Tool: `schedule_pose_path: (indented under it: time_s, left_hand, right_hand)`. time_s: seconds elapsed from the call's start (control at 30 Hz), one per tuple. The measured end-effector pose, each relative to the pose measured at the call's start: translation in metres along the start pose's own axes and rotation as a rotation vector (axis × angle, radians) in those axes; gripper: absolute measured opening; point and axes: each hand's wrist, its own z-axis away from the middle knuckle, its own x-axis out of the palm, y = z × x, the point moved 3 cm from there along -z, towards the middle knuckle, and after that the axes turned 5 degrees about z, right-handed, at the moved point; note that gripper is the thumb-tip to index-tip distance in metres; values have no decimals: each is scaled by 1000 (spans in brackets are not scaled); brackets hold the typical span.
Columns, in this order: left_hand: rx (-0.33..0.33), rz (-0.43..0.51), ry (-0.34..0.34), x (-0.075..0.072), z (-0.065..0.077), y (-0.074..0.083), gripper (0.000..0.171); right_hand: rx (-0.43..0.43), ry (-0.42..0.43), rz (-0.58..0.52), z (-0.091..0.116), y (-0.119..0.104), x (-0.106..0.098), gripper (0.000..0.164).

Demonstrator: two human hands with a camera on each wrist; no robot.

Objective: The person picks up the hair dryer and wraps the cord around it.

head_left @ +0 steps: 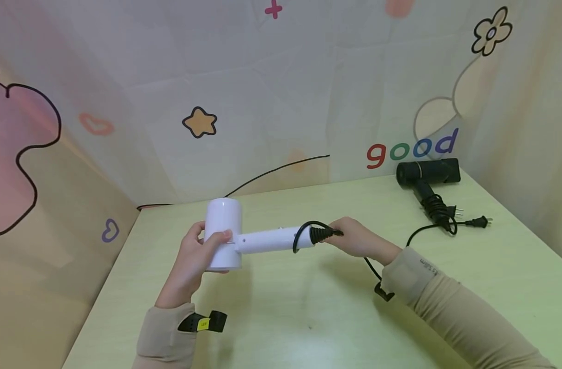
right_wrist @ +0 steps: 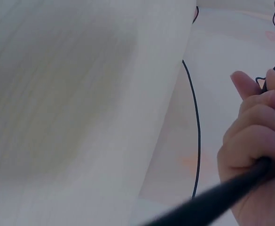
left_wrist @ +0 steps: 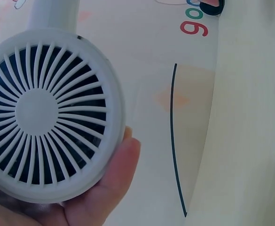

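A: Start at the hands. What do I have?

B: Left hand (head_left: 195,251) wrapped on the white hair dryer (head_left: 258,242), at its barrel (head_left: 223,215). Left wrist view gives me the grille (left_wrist: 36,112), face on. Right hand (head_left: 355,238) closed round the black cord (head_left: 314,222), just past the handle's end; one loop hangs over that end.

A: Where's the dryer?

B: Held over the pale table (head_left: 272,318), handle pointing toward the right hand.

A: Step?

B: Cord handling, I judge. Winding or unwinding, I can't tell from here.

A: What does the next move call for?

B: A steady left grip, I'd say, and light tension on the right so the loop doesn't snag. I'd mind the slack: cord passes behind the right sleeve (head_left: 452,292) and seems to be the one ending at the far plug (head_left: 477,222). Join hidden.

A: Further out?

B: Black hair dryer (head_left: 430,172) at the table's far right, near that plug, cord bundled round its handle. Printed backdrop (head_left: 262,77) behind.
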Motion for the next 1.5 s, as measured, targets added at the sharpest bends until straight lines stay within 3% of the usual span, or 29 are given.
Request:
schedule_pose_path:
  time_s: [0.13,0.33,0.63,1.1,1.5]
  left_hand:
    - [-1,-9,-18,1,0,-1,57]
    - [-20,-38,-31,3,-2,-4,55]
    - [-13,-144,-21,4,-6,-7,66]
    - [10,-224,14,6,-8,-8,74]
    - [21,-283,93,10,-10,-5,73]
  right_hand:
    - [-51,72,67,-2,-1,-11,15]
    - [-22,129,86,-5,-3,-28,23]
    - [-1,200,90,-4,-12,-46,26]
    - [-25,240,27,13,-39,-60,24]
    - [-58,221,19,33,-62,-65,21]
